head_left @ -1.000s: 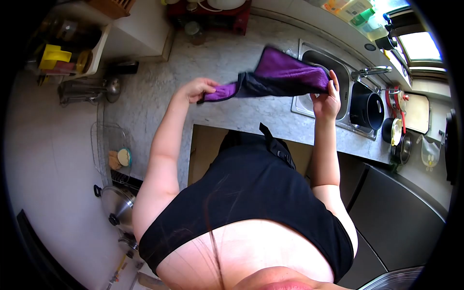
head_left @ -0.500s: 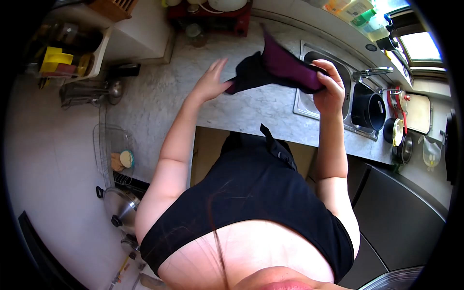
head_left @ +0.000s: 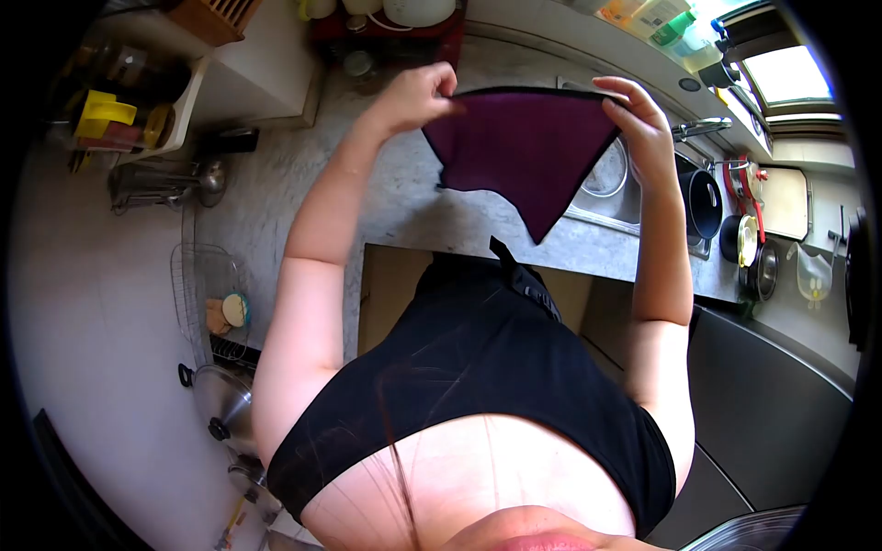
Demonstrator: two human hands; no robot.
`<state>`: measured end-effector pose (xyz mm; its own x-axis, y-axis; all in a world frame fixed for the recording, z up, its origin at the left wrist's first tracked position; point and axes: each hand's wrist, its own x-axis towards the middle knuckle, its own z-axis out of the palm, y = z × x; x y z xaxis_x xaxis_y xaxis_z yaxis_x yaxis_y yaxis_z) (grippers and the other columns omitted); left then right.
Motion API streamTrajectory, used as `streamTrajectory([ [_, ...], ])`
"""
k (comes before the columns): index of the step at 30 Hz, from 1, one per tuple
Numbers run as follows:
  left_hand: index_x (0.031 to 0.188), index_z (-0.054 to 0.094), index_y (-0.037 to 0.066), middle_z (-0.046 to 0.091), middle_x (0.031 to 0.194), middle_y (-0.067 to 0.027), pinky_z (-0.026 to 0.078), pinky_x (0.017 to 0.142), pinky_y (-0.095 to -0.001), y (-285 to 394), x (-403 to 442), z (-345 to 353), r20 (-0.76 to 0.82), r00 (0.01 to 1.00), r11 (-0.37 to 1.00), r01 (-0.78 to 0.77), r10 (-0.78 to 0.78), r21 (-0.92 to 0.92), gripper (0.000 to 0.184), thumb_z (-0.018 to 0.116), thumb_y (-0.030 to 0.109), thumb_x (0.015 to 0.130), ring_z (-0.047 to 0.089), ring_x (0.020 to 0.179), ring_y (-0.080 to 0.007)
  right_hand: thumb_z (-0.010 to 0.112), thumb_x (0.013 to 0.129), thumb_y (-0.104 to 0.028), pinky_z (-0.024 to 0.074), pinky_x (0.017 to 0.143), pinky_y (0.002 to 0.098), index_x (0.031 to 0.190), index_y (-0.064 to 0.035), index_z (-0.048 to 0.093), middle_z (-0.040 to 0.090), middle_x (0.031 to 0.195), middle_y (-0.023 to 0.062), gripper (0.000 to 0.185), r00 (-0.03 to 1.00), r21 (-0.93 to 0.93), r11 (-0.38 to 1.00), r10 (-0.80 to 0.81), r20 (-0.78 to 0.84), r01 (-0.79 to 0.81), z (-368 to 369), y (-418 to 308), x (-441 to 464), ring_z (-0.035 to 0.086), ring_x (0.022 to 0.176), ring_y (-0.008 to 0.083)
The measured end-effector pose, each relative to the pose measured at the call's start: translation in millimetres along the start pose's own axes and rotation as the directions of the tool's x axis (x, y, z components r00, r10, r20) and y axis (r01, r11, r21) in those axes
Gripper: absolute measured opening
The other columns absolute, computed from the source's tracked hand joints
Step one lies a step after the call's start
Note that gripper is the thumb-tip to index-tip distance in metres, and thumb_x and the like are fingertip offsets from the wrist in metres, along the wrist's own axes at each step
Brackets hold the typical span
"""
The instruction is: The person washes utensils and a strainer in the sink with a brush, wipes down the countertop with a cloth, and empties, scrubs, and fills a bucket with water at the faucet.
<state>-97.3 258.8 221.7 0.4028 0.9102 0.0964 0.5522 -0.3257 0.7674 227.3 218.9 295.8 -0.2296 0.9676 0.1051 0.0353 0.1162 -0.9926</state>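
Hands first: left hand (head_left: 418,96) and right hand (head_left: 643,129) are both pinching a top corner of the purple cloth (head_left: 524,138), though the left's kinda blurry. It hangs between and below them, long edge stretched side to side, neither hand really closer. Counter's (head_left: 404,225) underneath, sink's (head_left: 606,219) below the right, faucet's (head_left: 703,129) just past it.

Marbled table (head_left: 276,184), grey; steel sink (head_left: 606,221) with chrome faucet (head_left: 704,127); black pot (head_left: 703,207), near the faucet; glass jar (head_left: 359,64), beside red appliance (head_left: 450,41); pale board (head_left: 784,204); lidded steel pot (head_left: 223,399), black-knobbed.
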Motion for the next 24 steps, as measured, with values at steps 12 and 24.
streamTrajectory([
  [12, 0.093, 0.068, 0.004, 0.061, 0.089, -0.0078, 0.048, 0.074, -0.0296, 63, -61, -45, -0.086, 0.936, 0.935, -0.331, 0.342, 0.125, 0.022, 0.066, -0.006, 0.074, 0.06, 0.084, -0.0206, 0.054, 0.084, 0.012, 0.044, 0.096, 0.0315, 0.109, 0.0037, 0.063, 0.063, 0.111, 0.0132, 0.028, 0.965, -0.216, 0.946, -0.209, 0.159, 0.24, -29, 3, -58, 0.06, 0.106, 0.0221],
  [24, 0.099, 0.068, 0.007, 0.065, 0.096, -0.0107, 0.049, 0.084, -0.0354, -114, -157, 135, 0.243, 0.922, 0.908, 0.355, -0.301, -0.223, 0.027, 0.053, 0.0, 0.078, 0.061, 0.094, -0.0291, 0.057, 0.089, -0.007, 0.0451, 0.088, 0.0276, 0.114, -0.0033, 0.063, 0.066, 0.104, 0.0032, 0.026, 0.765, -0.082, 0.79, 0.609, 0.211, -0.607, -2, 230, -124, 0.057, 0.096, 0.0115],
])
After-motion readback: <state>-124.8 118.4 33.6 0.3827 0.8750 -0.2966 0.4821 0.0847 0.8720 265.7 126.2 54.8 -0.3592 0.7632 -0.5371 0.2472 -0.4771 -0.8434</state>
